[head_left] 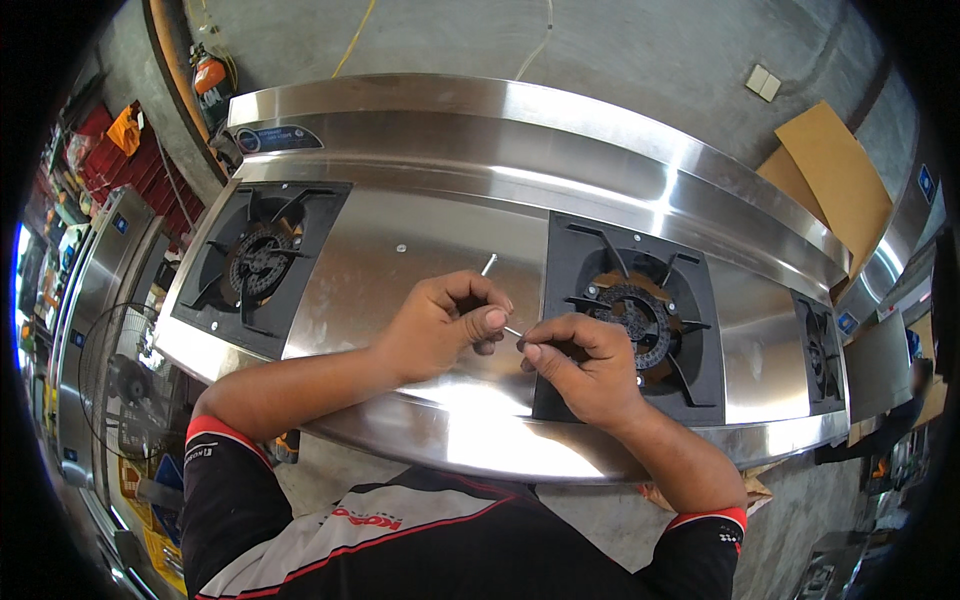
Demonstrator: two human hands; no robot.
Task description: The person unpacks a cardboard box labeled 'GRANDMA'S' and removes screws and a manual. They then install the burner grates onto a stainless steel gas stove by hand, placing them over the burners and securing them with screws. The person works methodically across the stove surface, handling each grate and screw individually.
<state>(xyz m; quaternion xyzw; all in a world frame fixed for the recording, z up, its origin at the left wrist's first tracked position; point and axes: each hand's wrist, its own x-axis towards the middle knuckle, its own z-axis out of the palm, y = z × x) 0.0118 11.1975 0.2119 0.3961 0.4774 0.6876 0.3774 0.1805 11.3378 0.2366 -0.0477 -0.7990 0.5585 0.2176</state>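
Over the steel top of a gas stove, my two hands are close together in front of me. My left hand is closed in a pinch on a thin, light metal pin. Its other end meets the pinched fingertips of my right hand; those fingers partly hide it. Just beyond my left fingers a slim bolt-like metal piece shows; whether it lies on the steel or sticks out from the hand I cannot tell. A small round fitting is on the steel farther left.
Black burners flank my hands: a left one, a right one and another at the far right. A raised steel backsplash runs behind. A fan stands at left; cardboard lies behind at right.
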